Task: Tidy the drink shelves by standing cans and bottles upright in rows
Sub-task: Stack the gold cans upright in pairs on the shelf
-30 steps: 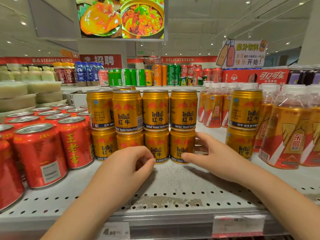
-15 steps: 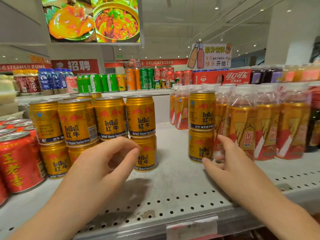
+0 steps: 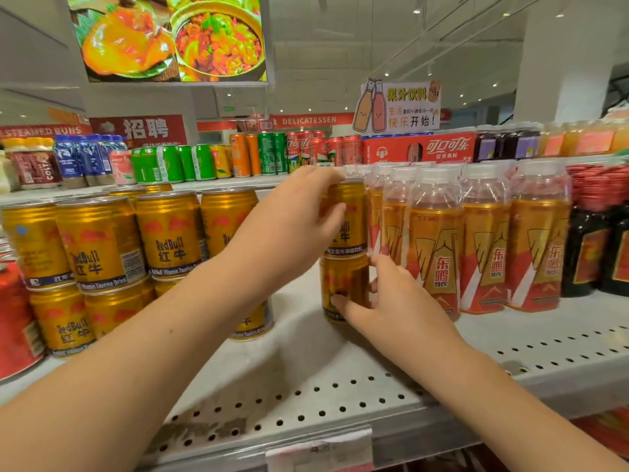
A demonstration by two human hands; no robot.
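Vertically, upper can [image 3: 354,233] in left hand [image 3: 292,223] tops lower can [image 3: 347,281] in right hand [image 3: 398,301].

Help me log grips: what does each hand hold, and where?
Left hand grips the upper gold can round its top; right hand holds the lower gold can by its sides.

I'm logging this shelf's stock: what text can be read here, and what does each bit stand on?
"RedBull 红牛": gold cans
"东鹏特饮": orange bottles
"可口可乐": red carton
"DELICATESSEN": red banner
"STEAMED BUNS": left banner
"招聘": red sign
"果汁饮料", "快乐开始!": paper sign
Shelf price tag: too blurred to read.
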